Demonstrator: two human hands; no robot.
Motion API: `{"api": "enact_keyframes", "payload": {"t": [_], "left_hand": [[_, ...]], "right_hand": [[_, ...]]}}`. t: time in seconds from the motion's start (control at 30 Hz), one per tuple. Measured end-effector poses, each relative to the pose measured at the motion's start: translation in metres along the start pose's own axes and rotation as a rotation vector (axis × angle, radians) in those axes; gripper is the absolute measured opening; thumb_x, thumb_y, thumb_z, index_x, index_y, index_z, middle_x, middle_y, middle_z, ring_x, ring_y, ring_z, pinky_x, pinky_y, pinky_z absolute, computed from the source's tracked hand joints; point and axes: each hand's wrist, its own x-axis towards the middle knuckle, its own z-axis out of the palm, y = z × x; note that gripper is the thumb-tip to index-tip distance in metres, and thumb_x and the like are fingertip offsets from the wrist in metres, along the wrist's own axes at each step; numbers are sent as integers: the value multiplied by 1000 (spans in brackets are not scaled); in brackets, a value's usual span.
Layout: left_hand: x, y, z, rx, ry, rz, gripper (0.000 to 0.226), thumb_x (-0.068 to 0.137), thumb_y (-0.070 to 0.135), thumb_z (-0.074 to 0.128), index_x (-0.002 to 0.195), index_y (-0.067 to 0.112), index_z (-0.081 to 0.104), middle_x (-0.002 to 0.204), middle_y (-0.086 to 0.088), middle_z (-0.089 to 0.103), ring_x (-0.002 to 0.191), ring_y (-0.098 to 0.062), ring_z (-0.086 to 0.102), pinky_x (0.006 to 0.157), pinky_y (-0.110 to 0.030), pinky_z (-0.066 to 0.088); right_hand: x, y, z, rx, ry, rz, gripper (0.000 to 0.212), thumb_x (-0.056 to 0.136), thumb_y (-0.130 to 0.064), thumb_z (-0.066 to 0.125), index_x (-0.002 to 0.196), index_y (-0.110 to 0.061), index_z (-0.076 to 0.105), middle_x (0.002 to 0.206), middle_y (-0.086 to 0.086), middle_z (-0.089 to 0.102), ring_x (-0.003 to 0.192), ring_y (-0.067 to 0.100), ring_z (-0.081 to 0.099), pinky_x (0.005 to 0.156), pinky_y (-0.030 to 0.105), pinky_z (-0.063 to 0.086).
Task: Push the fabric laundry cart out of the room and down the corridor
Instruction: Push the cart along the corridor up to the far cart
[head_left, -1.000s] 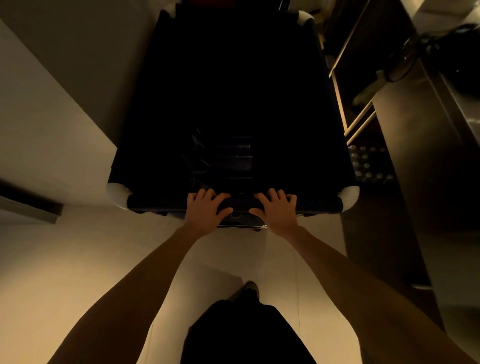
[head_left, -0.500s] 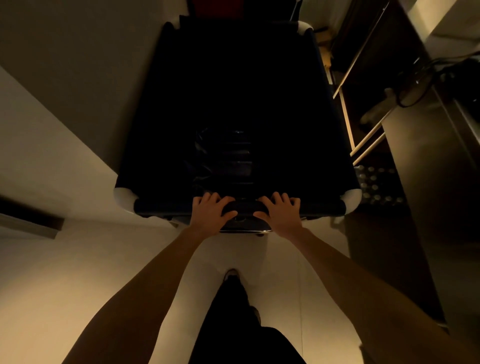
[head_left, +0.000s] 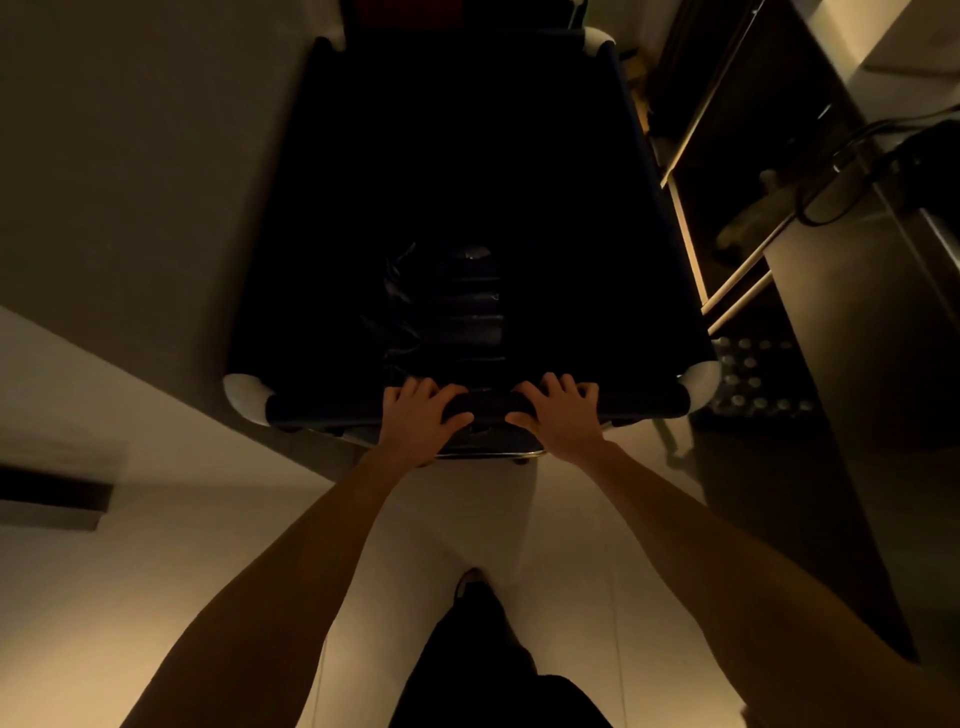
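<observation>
The black fabric laundry cart (head_left: 332, 400) fills the upper middle of the head view, its near rim padded and capped by white corner pieces. Something dark and shiny lies folded at its bottom. My left hand (head_left: 418, 418) grips the near rim just left of centre. My right hand (head_left: 558, 415) grips the same rim just right of centre. Both arms are stretched forward. My leg and shoe show below, on the pale floor.
A plain wall (head_left: 130, 182) runs close along the cart's left side, ending at a corner near the cart's near-left edge. On the right stand a metal shelf frame (head_left: 737, 275), a steel cabinet (head_left: 883, 338) with cables on top, and a studded floor mat (head_left: 753, 379).
The cart has rolled forward with both hands on its rim. I have stepped after it, and the shelf and cabinet on the right have slid closer.
</observation>
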Motion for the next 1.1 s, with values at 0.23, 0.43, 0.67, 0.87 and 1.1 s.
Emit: {"api": "enact_keyframes", "payload": {"t": [0.23, 0.43, 0.67, 0.87, 1.1], "left_hand": [[39, -13, -8, -39, 47, 31, 44, 90, 53, 47, 127, 30, 51, 116, -9, 58, 112, -28, 46, 93, -40, 27], [66, -20, -17, -14, 35, 46, 45, 91, 55, 43, 129, 32, 48, 118, -7, 56, 113, -27, 45, 95, -40, 27], [69, -22, -12, 5, 75, 56, 45, 90, 54, 45, 128, 31, 49, 116, -8, 58, 111, -27, 46, 91, -40, 27], [37, -12, -6, 3, 73, 40, 46, 90, 54, 45, 129, 31, 48, 118, -8, 57, 113, -28, 45, 91, -40, 27], [-24, 10, 5, 44, 46, 11, 47, 91, 56, 38, 131, 32, 45, 121, -6, 55, 113, -26, 43, 92, -40, 28]], "right_hand": [[39, 1, -4, -9, 21, 34, 53, 89, -61, 34, 131, -28, 42, 126, 11, 48, 117, 31, 39, 96, 44, 25], [62, 3, -9, 36, 63, 42, 53, 89, -60, 38, 128, -26, 46, 122, 14, 51, 114, 32, 41, 94, 44, 25], [66, 5, -5, 29, 69, 32, 56, 88, -62, 35, 128, -25, 48, 122, 12, 52, 114, 31, 43, 92, 43, 26], [38, 4, 2, 39, 94, 9, 63, 84, -67, 28, 123, -23, 53, 115, 14, 56, 108, 33, 47, 89, 44, 28], [-17, 3, 12, -40, 60, -33, 55, 88, -62, 37, 129, -26, 47, 120, 11, 53, 113, 30, 43, 90, 41, 26]]}}
